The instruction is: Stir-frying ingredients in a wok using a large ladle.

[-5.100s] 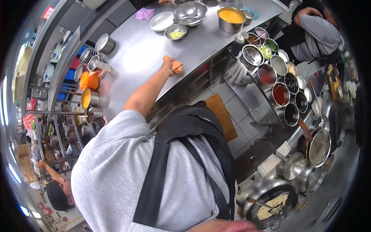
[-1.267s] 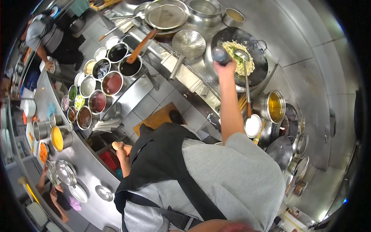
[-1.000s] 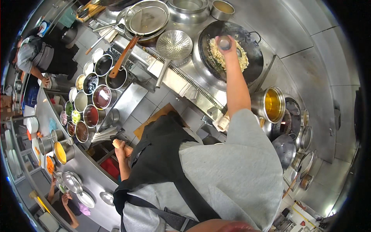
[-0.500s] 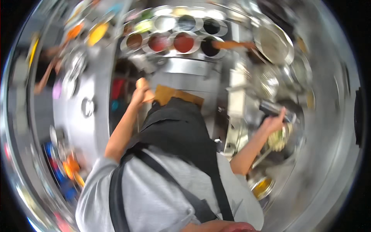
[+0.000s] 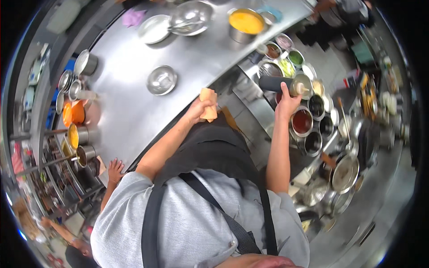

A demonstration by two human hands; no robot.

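Head view: one picture, seen from above the person's shoulders.
Left hand (image 5: 199,108): arm stretched toward 12 o'clock, fingers closed round a tan folded cloth (image 5: 208,103) at the near edge of the steel bench (image 5: 129,107).
Right hand (image 5: 286,99): arm raised toward 1 o'clock, fingers wrapped on a dark squeeze bottle (image 5: 280,85) lying sideways above the sauce pots (image 5: 308,120).
Around: small steel bowl (image 5: 161,80) at 11 o'clock of the cloth; pot of yellow sauce (image 5: 245,24) farther off.
Other person: a hand (image 5: 115,169) rests at the bench edge, 8 o'clock.

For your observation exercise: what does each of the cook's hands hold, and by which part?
The left hand grips a folded orange cloth by its lower edge; the right hand holds a dark squeeze bottle around its body near the nozzle end.
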